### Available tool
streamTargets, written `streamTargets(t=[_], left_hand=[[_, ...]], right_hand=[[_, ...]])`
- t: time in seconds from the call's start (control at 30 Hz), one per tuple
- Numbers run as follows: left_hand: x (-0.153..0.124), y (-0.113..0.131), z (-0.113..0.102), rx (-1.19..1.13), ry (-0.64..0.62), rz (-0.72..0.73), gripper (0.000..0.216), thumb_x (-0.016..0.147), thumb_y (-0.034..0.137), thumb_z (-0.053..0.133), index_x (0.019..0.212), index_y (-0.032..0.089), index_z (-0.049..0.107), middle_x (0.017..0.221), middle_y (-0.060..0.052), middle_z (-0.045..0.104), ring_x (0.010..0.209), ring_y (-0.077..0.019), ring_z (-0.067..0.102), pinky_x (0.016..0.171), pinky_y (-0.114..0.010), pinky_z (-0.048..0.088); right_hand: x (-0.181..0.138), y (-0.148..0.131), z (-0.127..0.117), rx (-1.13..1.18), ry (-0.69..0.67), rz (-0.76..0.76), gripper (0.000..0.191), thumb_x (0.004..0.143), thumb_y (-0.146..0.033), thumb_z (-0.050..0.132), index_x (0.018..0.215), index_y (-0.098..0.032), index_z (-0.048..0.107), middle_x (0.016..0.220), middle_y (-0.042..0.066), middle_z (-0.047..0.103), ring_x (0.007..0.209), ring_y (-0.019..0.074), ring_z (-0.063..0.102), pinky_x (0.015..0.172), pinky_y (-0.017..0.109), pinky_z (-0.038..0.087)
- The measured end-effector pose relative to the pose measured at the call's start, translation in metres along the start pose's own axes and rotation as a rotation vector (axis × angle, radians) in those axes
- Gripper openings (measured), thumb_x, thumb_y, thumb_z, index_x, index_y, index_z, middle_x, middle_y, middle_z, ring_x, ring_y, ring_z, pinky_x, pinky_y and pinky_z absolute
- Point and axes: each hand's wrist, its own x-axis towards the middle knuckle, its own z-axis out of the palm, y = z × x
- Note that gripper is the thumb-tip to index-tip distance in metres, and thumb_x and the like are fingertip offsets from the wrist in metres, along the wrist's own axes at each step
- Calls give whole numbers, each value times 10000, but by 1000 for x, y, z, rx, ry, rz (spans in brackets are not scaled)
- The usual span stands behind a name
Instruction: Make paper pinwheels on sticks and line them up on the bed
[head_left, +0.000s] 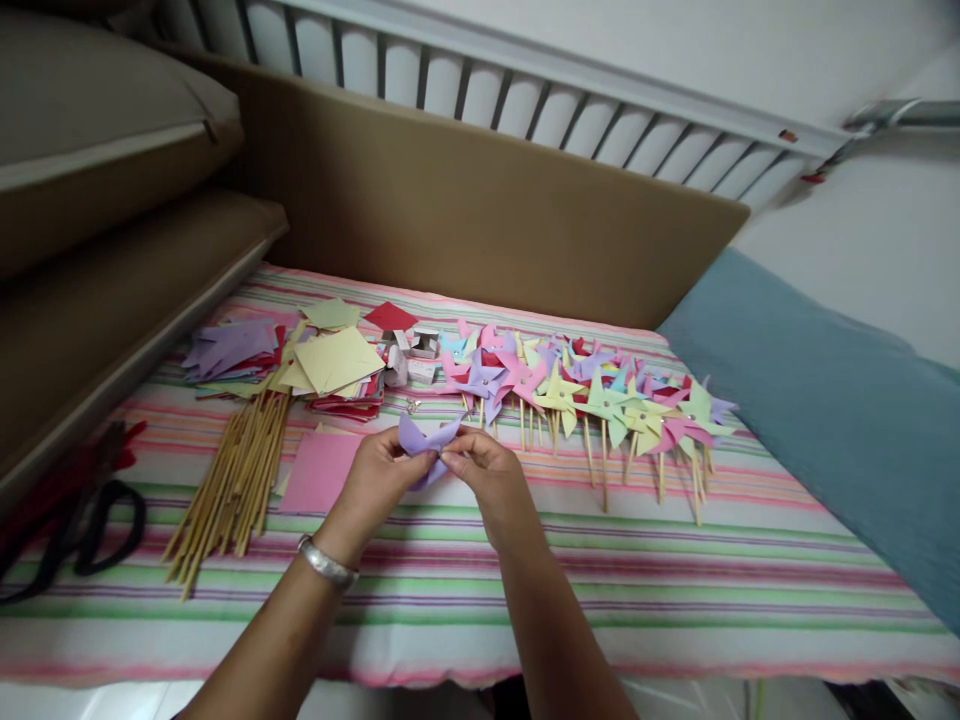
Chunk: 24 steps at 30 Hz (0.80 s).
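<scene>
Between my two hands, above the striped cloth, is a purple paper pinwheel (425,437) with its blades folded inward. My left hand (384,470) grips it from the left, thumb pressed near the middle. From the right, my right hand (480,462) pinches the same paper by its centre; whether a pin sits there is hidden by the fingers. Just left of my left hand lies a pink paper square (319,472). Beyond my hands are small white boxes (409,365) and a few small metal bits (412,406).
Finished pinwheels on sticks (600,400) lie in a row at the right. Wooden sticks (232,480), cut purple paper (232,350) and a stack of paper squares (339,360) lie left. Black-handled scissors (112,530) rest far left. A brown board (480,200) stands behind.
</scene>
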Motion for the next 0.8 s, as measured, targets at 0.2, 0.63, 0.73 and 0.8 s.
streamTargets(t=[0.2,0.63,0.73,0.8], left_hand=[[0,1,2,6,-31,9,124,576,190,704,692,146,704,620,-4,654,544,-117,536,549,-224,405],[-1,-3,7,2,-58,-29,176,588,185,663,746,106,672,656,-11,638,587,-122,542,591,-235,421],[-2,-3,9,31,-31,-15,145,583,166,644,712,105,663,618,3,616,556,-108,518,567,-223,408],[-2,-4,9,45,-10,-13,135,574,160,638,695,104,658,597,9,605,538,-102,506,552,-218,399]], right_hand=[[-4,-1,0,92,-1,56,99,602,-244,705,651,-188,638,637,-23,620,620,127,537,628,256,410],[-5,-1,-3,126,41,113,126,569,-239,750,614,-179,648,589,-26,613,567,112,510,579,246,384],[-5,2,-4,135,32,101,129,569,-241,752,623,-183,651,600,-25,619,569,111,510,582,247,387],[-5,4,-3,128,23,92,138,568,-247,756,633,-185,651,618,-21,626,577,115,514,588,252,392]])
